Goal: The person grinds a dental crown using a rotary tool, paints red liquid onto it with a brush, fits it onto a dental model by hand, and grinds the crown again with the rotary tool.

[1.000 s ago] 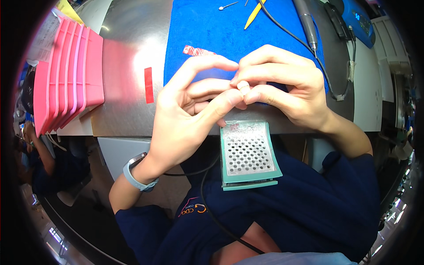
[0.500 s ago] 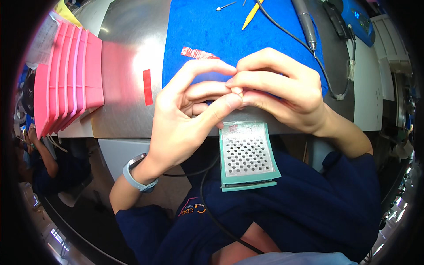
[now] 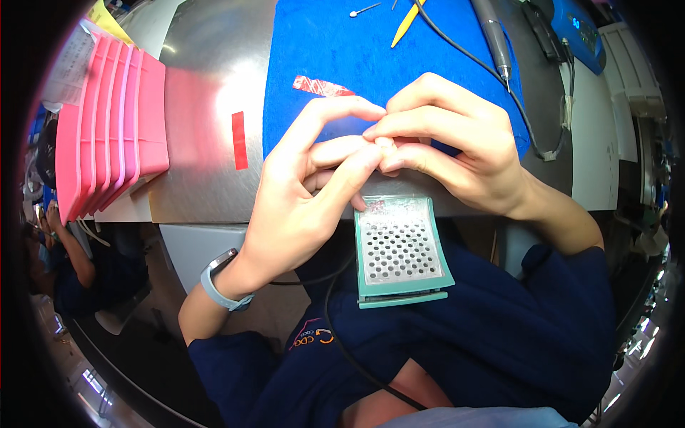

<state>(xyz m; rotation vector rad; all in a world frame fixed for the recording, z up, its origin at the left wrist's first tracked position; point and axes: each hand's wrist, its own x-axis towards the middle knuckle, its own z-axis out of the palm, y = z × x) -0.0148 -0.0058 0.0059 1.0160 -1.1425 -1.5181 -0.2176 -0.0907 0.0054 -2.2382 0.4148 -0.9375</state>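
Over the near edge of the blue towel [image 3: 321, 43], my hands meet at the fingertips. A small off-white piece [image 3: 385, 142], perhaps a dental crown, is pinched between them, and fingers hide most of it. My left hand [image 3: 300, 171], with a pale watch band at the wrist, has thumb and fingers closed on its left side. From the right, my right hand [image 3: 457, 143] closes thumb and bent fingers on the same piece. Just below the hands sits a green-framed perforated metal grille [image 3: 399, 250].
Stacked pink trays [image 3: 107, 128] stand at left. Red tape [image 3: 239, 140] marks the metal bench; a red-and-white strip [image 3: 321, 86] lies on the towel. Farther back are a small bur [image 3: 365, 11], yellow pointed tool [image 3: 407, 27], corded rotary handpiece [image 3: 492, 39] and blue control box [image 3: 576, 32]. Another person [image 3: 78, 264] works far left.
My left thumb has drawn back slightly to the left and up, and more of the off-white piece shows. My right fingers have shifted a little around it.
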